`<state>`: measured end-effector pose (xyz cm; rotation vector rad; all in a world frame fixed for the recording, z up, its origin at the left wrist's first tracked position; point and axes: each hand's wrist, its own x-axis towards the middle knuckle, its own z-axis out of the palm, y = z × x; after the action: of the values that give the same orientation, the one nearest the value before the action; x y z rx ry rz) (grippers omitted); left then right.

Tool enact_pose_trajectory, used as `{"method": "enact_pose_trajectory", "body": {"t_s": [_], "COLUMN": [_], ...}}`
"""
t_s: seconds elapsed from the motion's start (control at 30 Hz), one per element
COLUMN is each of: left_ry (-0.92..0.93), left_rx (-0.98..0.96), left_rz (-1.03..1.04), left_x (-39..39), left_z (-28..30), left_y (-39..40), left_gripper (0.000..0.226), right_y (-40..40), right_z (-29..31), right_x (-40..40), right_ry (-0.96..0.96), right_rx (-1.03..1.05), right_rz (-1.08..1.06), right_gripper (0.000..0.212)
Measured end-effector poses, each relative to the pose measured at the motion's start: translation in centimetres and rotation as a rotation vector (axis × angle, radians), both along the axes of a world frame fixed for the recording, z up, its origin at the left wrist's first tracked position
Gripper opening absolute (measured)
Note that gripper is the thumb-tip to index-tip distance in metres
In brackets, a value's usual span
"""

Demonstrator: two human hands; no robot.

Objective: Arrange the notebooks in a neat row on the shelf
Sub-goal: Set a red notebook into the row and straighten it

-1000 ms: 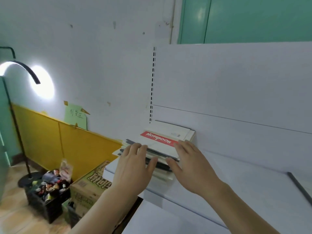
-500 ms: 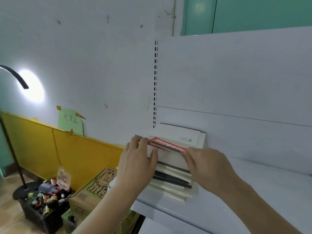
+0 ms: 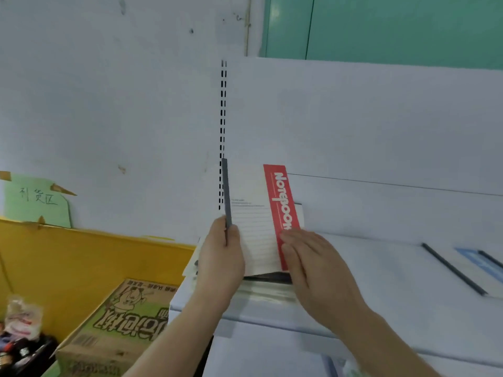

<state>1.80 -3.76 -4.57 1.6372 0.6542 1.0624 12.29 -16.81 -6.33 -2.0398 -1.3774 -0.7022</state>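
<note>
Fingers of the left hand (image 3: 221, 257) grip the upright notebook's (image 3: 254, 235) dark spine at nine o'clock; the right hand (image 3: 310, 261) presses flat, steadying it above the stack (image 3: 268, 285) on the shelf (image 3: 381, 289).

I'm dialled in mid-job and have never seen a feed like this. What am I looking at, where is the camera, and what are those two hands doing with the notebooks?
There is no machine here: a person works with bare hands, and the single picture comes from a camera worn on their head, looking forward and down. The left hand grips the dark spine edge of a notebook with a red title band, stood nearly upright on a white shelf. The right hand rests flat against its cover near the red band. Under it lies a stack of notebooks, flat. Further right on the shelf lies another notebook, also flat. Below left sit a cardboard box and a yellow panel.
</note>
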Motion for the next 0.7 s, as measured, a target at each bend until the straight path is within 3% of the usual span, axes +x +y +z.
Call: {"method": "enact_pose_trajectory", "body": {"t_s": [0.1,0.17,0.23,0.33,0.47,0.63,0.7], "left_ry": [-0.019,-0.017,-0.012,0.005,-0.028,-0.080,-0.082], "left_rx": [-0.025,-0.052,-0.055,-0.047,-0.039,-0.028,-0.048], "left_rz": [0.003,0.000,0.005,0.029,0.076,0.058,0.010], "left_x": [-1.5,-2.3,-2.9,-3.5,-3.8,-3.7,-3.1], "left_z": [0.2,0.3,0.5,0.8,1.7,2.6,2.3], "left_y": [1.0,1.6,1.9,2.3,2.3,1.4,0.5], "left_gripper": [0.020,0.019,0.020,0.025,0.026,0.030,0.031], "right_y": [-0.4,-0.3,-0.2,-0.4,-0.9,-2.5,-2.5], "right_z": [0.7,0.7,1.2,2.2,3.9,5.6,5.5], "right_x": [1.8,3.0,3.0,2.4,2.8,2.7,1.0], "right_ry": [0.156,0.208,0.223,0.103,-0.079,-0.107,-0.162], "right_rx": [-0.268,-0.454,-0.489,-0.506,-0.353,0.148,0.240], "right_rz": [-0.165,-0.159,-0.119,-0.150,-0.299,-0.336,-0.358], "right_gripper": [0.051,0.048,0.033,0.039,0.040,0.046,0.044]}}
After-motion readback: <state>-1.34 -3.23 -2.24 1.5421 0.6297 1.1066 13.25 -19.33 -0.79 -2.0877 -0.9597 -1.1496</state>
